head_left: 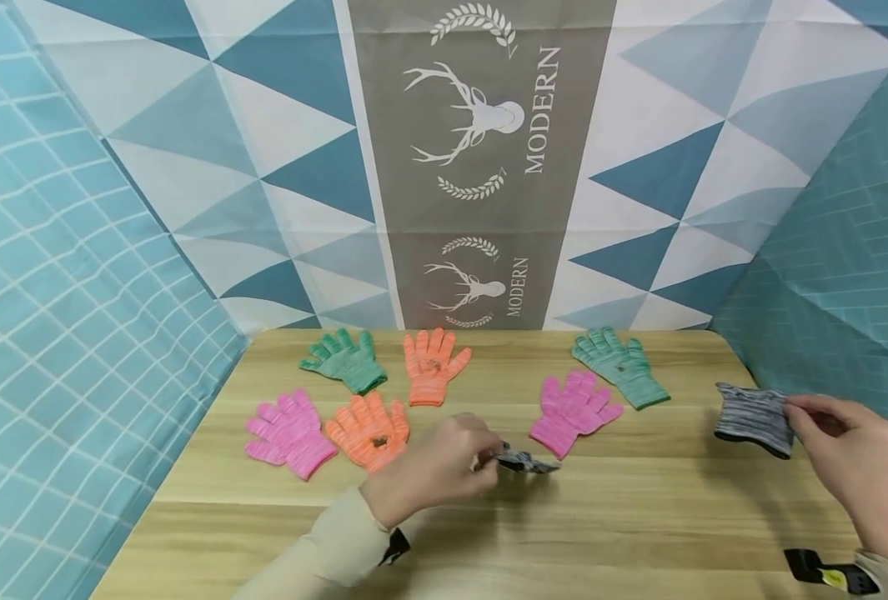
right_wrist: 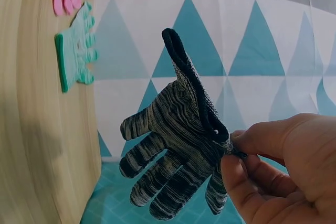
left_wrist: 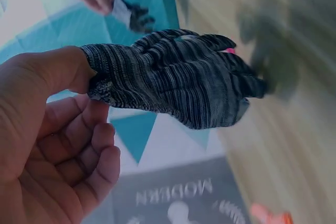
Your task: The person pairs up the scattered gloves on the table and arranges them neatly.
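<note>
While left fingers (left_wrist: 105, 169) pinch one gray glove (left_wrist: 173, 82), right fingers (right_wrist: 239, 182) pinch another (right_wrist: 178, 156) near the tabletop's right edge (head_left: 732, 365).

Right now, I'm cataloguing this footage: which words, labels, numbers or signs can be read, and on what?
"MODERN": upper print, grey deer-patterned backdrop panel.
"MODERN": lower, smaller print, same panel.
Too small to read, if lettering: yellow patch on the right-side black wristband; dark marks on both orange knitted gloves and right-side green knitted glove.

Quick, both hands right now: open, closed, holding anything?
Left hand: closed, pinching one black-and-grey glove by its cuff.
Right hand: closed, pinching another black-and-grey glove by its cuff.
</note>
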Tool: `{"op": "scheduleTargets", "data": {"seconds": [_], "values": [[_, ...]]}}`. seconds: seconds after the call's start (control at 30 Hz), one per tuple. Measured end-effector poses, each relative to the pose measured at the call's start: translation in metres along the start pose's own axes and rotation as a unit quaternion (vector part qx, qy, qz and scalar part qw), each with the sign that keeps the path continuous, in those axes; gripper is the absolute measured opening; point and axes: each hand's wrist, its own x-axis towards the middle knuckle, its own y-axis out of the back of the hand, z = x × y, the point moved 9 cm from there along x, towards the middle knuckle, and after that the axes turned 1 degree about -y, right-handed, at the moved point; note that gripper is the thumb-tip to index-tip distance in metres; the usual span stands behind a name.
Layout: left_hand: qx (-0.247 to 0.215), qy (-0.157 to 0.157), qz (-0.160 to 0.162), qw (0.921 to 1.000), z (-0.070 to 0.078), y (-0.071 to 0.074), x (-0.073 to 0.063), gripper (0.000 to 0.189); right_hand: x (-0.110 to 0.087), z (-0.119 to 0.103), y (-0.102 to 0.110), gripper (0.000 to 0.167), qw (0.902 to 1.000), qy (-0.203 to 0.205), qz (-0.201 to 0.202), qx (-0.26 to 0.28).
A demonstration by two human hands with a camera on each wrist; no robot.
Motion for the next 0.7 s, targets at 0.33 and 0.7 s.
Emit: {"op": "scheduleTargets", "data": {"seconds": [0.33,0.7], "values": [[0.151,0.012,0.109,0.9824,-0.024,0.04,-0.013,0.01,-0.001,-0.032,-0.007,0.015,0.9982,0.055,-0.003,0.023],[0.146,-0.001,-0.014,0.9891,-0.019,-0.04,-0.021,0.011,-0.003,-0.074,-0.02,0.015,0.9896,0.123,-0.011,0.075]]}}
